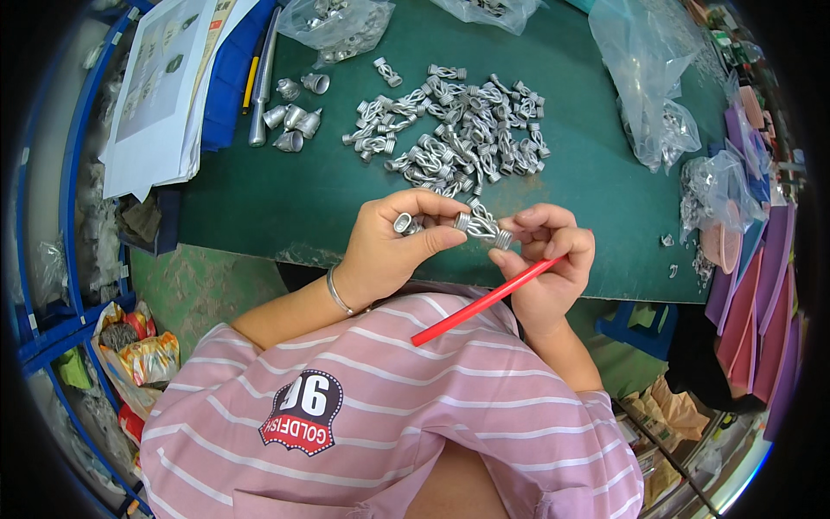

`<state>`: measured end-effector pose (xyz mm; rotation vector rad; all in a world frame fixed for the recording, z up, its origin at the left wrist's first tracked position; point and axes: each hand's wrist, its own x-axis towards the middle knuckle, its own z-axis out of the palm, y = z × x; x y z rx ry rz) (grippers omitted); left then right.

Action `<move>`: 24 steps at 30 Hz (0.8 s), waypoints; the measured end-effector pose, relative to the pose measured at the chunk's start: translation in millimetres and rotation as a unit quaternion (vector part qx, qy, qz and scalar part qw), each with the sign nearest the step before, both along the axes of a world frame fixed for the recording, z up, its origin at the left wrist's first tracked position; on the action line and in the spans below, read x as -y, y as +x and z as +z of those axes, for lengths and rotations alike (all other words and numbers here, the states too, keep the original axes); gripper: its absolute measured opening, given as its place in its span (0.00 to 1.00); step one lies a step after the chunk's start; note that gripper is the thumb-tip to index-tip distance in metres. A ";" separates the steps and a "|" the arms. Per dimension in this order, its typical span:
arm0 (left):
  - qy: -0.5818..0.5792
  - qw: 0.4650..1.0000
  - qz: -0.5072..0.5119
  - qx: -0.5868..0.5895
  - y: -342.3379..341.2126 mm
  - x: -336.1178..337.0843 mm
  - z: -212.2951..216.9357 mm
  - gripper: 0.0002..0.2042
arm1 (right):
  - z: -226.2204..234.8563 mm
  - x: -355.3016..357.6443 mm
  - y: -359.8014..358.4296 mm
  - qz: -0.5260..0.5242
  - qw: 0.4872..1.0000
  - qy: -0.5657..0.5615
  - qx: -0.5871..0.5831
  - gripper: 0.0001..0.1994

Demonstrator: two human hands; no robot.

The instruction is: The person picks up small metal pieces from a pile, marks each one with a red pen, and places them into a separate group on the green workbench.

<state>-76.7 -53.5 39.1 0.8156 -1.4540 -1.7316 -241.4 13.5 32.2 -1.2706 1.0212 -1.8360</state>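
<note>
My left hand (380, 242) pinches one end of a silver metal piece (481, 227), with a threaded collar at each end and twisted open strands between. Another small silver metal part (403, 224) rests in the curl of its fingers, partly hidden. At the other end of the twisted piece are the thumb and fingertips of my right hand (553, 259). A slim red rod (471, 310) is gripped in that same hand and slants down to the left over my shirt. Just beyond lies a loose pile of similar twisted metal pieces (475, 130) on the green table (303, 203).
Several silver bell-shaped caps (294, 118) stand left of the pile, beside a metal rod (258, 121) and a yellow pencil-like stick (250, 82). Printed sheets (156, 95) lean by a blue bin (232, 86). Plastic bags (644, 95) of metal parts lie along the far and right sides.
</note>
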 end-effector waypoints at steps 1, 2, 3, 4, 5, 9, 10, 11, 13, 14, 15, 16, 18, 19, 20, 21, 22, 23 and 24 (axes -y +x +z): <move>0.063 0.998 -0.003 -0.009 -0.1 -1.7 0.7 0.11 | 1.8 -0.7 1.5 -0.008 1.000 -0.014 -0.023 0.21; 0.125 0.992 -0.006 -0.018 -0.4 -2.3 1.4 0.11 | 2.8 -1.0 3.4 -0.017 0.998 -0.028 -0.046 0.21; 0.191 0.980 -0.029 -0.058 0.4 -0.3 2.6 0.11 | 3.0 -0.5 6.3 -0.029 0.997 -0.039 -0.055 0.21; 0.256 0.960 -0.051 -0.096 2.5 2.1 4.1 0.11 | 3.4 -1.0 5.2 -0.014 0.997 -0.043 -0.066 0.21; 0.320 0.935 -0.073 -0.135 3.8 3.3 4.8 0.11 | 4.0 -1.6 3.1 0.001 0.996 -0.047 -0.077 0.22; 0.376 0.914 -0.047 -0.143 -1.4 0.7 1.7 0.13 | 5.6 -2.2 0.3 -0.004 0.999 -0.015 0.035 0.11; 0.389 0.909 -0.032 -0.147 -1.9 1.5 6.0 0.12 | 5.1 -2.2 -2.1 -0.003 0.997 0.013 0.081 0.11; 0.401 0.904 -0.016 -0.150 -2.0 2.7 10.0 0.12 | 7.7 0.1 -2.9 -0.012 0.992 0.046 0.117 0.10; 0.438 0.876 -0.023 -0.202 1.1 7.0 17.0 0.11 | -2.0 0.0 -17.4 -0.027 0.989 0.135 0.046 0.08; 0.456 0.860 -0.027 -0.228 4.1 9.8 19.2 0.10 | -5.0 0.5 -22.9 -0.035 0.983 0.179 0.010 0.07; 0.473 0.826 -0.086 -0.293 10.2 13.9 14.0 0.09 | -6.0 1.3 -24.5 -0.034 0.980 0.195 -0.026 0.07; 0.412 0.871 -0.126 -0.238 10.2 13.5 19.0 0.09 | -11.6 1.2 -24.5 -0.044 0.979 0.188 -0.067 0.11; 0.275 0.934 -0.193 -0.122 11.4 10.3 45.9 0.08 | -15.3 3.1 -27.6 -0.046 0.944 0.144 -0.294 0.15; 0.014 0.970 -0.235 -0.062 5.1 11.8 60.1 0.05 | -12.9 7.0 -23.4 -0.053 0.923 0.126 -0.359 0.16; -0.055 0.950 -0.302 -0.055 2.8 8.9 75.9 0.04 | -8.2 11.2 -20.1 -0.029 0.908 0.119 -0.401 0.16; -0.121 0.931 -0.336 -0.076 -1.7 1.1 85.1 0.07 | -11.2 12.2 -19.3 -0.029 0.904 0.112 -0.411 0.16; -0.245 0.906 -0.318 -0.135 -9.5 -6.6 89.5 0.06 | -12.1 11.8 -19.1 -0.035 0.898 0.110 -0.424 0.15; -0.391 0.858 -0.317 -0.105 -12.6 -13.8 94.9 0.05 | -14.1 12.5 -21.2 -0.048 0.896 0.082 -0.434 0.15; -0.373 0.855 -0.346 -0.103 -20.8 -23.4 104.7 0.05 | -17.7 11.7 -22.0 -0.048 0.932 0.130 -0.336 0.14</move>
